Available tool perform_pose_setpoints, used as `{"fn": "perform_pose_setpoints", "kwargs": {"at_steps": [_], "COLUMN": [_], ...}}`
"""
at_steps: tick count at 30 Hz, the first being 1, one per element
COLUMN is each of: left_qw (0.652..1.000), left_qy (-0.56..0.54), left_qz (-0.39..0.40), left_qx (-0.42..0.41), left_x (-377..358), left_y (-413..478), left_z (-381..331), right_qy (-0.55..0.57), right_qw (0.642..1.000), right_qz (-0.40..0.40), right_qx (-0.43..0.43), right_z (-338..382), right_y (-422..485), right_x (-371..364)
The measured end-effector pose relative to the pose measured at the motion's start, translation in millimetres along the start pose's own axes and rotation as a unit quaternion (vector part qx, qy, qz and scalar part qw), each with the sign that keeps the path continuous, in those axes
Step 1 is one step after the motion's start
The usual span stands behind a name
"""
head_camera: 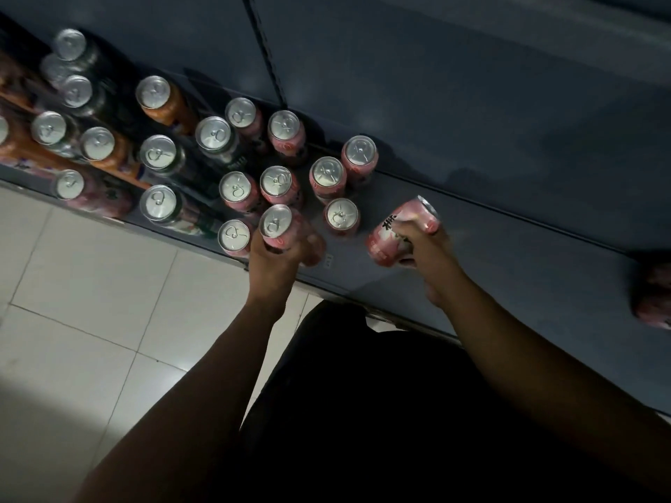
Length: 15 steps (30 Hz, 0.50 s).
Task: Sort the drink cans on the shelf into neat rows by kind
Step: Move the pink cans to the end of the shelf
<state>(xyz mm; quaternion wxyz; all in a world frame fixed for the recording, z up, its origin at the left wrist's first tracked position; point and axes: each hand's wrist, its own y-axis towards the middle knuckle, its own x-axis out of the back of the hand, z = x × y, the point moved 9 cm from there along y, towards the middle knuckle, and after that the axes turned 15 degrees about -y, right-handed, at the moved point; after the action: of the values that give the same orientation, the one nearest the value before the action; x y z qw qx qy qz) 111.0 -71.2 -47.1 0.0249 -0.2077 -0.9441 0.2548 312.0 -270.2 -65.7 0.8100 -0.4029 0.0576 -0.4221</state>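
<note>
Several pink cans (326, 176) stand upright in rough rows on the dark grey shelf (508, 255). My left hand (279, 255) grips one upright pink can (276, 223) at the shelf's front edge, beside another pink can (234, 235). My right hand (425, 245) holds a tilted pink can (395, 230) just right of the group, its top pointing away to the upper right. Further left stand dark cans (158, 154) and orange cans (154, 94), mixed together.
At the far right edge of the shelf lie more pink cans (653, 295), partly cut off. White floor tiles (90, 303) show below the shelf's front edge. The shelf's back wall (435, 85) rises behind the cans. The shelf right of my right hand is bare.
</note>
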Motion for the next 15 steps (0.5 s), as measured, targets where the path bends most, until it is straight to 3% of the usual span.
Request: {"fn": "perform_pose_setpoints", "kwargs": {"at_steps": [6,15], "left_qw": [0.990,0.972], "left_qy": [-0.128,-0.185], "left_qz": [0.023,0.120], "left_qx": [0.061,0.080], "left_x": [-29,-94], "left_y": [-36,-82], "left_z": [-30,-74], "right_qy": [0.115,0.089], "right_qw": [0.989,0.986], "right_qz": [0.086,0.104], "right_qx": [0.032,0.099], "right_z": [40,90], "right_y": [-32,-76], "right_x": [6,52]}}
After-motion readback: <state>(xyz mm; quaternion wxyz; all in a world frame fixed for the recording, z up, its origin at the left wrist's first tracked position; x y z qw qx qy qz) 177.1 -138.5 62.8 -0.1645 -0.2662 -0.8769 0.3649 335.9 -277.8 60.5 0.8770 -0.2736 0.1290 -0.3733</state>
